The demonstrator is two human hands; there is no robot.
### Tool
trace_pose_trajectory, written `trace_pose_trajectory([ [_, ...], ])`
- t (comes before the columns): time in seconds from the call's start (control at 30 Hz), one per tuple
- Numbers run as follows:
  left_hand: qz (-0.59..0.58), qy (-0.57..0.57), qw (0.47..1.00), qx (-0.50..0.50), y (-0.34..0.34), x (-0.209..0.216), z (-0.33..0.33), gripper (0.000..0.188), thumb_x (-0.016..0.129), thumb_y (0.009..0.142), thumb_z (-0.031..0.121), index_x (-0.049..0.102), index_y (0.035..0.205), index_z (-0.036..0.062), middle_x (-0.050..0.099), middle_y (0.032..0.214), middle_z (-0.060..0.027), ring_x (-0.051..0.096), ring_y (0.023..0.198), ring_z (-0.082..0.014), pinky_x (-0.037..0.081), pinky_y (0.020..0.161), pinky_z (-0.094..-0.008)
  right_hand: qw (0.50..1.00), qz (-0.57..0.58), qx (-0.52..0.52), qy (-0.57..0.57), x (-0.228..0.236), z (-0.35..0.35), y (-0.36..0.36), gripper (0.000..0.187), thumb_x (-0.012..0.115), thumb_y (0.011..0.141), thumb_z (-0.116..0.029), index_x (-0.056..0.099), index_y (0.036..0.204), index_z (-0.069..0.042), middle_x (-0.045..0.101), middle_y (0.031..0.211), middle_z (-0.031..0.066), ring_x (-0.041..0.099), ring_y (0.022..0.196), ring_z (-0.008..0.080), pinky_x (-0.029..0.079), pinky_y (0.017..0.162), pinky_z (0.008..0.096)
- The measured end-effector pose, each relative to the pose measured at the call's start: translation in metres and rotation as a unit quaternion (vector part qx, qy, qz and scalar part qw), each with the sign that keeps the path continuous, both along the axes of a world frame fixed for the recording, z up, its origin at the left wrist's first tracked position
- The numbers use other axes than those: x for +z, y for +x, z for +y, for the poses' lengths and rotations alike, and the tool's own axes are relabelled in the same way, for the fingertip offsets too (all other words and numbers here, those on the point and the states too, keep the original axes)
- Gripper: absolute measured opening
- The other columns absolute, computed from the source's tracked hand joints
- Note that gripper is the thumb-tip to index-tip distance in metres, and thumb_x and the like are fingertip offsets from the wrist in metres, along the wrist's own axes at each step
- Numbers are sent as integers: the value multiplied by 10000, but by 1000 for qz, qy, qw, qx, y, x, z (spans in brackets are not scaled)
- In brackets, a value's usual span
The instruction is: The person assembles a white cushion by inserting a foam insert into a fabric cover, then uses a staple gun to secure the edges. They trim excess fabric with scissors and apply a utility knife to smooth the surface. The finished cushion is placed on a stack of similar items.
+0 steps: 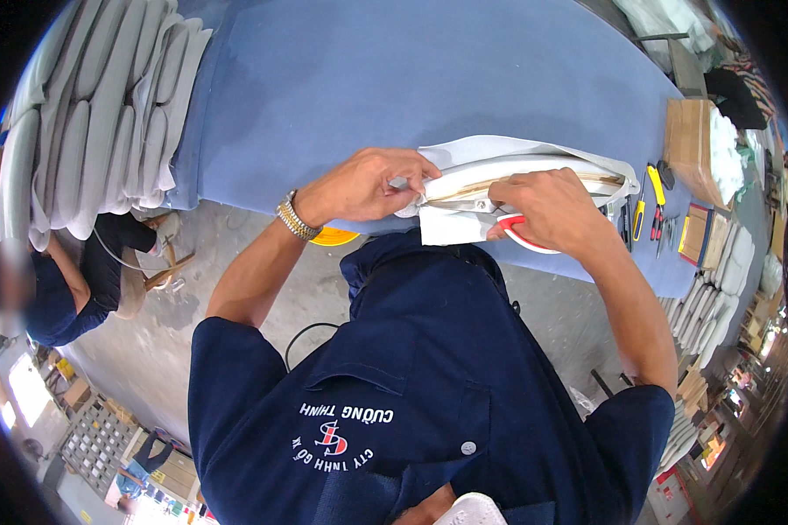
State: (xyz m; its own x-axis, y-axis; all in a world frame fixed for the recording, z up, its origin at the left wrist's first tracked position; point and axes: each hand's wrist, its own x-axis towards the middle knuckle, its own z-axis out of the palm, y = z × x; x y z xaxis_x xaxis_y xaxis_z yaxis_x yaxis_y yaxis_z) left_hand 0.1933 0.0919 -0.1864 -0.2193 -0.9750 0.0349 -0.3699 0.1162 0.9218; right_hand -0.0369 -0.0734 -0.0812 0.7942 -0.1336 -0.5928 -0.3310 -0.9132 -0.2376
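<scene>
Blue table (394, 79); L hand (368, 185) pinches white cover (499, 175); R hand (547, 206) grips scissors (521, 234).

Dark navy short-sleeved work shirt (429, 376), collared. Chest pocket with flap, small pale button (468, 448) just below pocket. White lettering and red-white emblem (331, 437) beside button, toward wearer's left. Metal link watch band (296, 219), gold and silver, on left wrist, well above pocket. Forearms bare below sleeve hems.
</scene>
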Motion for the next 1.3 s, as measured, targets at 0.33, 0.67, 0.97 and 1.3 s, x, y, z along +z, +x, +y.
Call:
trace_pose_trajectory([
  [0.33,36,23,999,32,2,-1,1,56,682,889,52,649,932,38,729,1268,-109,729,1095,-235,645,827,-386,1000,-20,-13,-4,2,-8,-1,564,749,781,-625,710,1064,-138,739,994,62,704,1006,302,520,804,476],
  [0.67,54,43,997,39,2,-3,0,64,689,884,60,662,938,39,733,1267,-101,728,1089,-221,648,828,-393,999,-22,-21,11,2,-13,0,577,773,764,-611,709,1067,-124,737,992,71,699,1004,318,514,804,475],
  [0.97,43,21,998,35,0,2,-2,68,678,892,18,661,958,18,739,1233,-128,739,1068,-244,671,783,-381,1000,-3,4,-9,4,-4,15,555,771,785,-577,722,1077,-109,735,964,101,710,965,330,533,803,473],
  [1.3,53,31,997,41,-2,1,0,57,674,906,35,652,953,12,744,1232,-129,743,1052,-243,676,783,-393,999,41,22,-8,-3,-1,19,510,773,822,-530,728,1053,-77,754,918,127,728,889,340,543,781,475],
])
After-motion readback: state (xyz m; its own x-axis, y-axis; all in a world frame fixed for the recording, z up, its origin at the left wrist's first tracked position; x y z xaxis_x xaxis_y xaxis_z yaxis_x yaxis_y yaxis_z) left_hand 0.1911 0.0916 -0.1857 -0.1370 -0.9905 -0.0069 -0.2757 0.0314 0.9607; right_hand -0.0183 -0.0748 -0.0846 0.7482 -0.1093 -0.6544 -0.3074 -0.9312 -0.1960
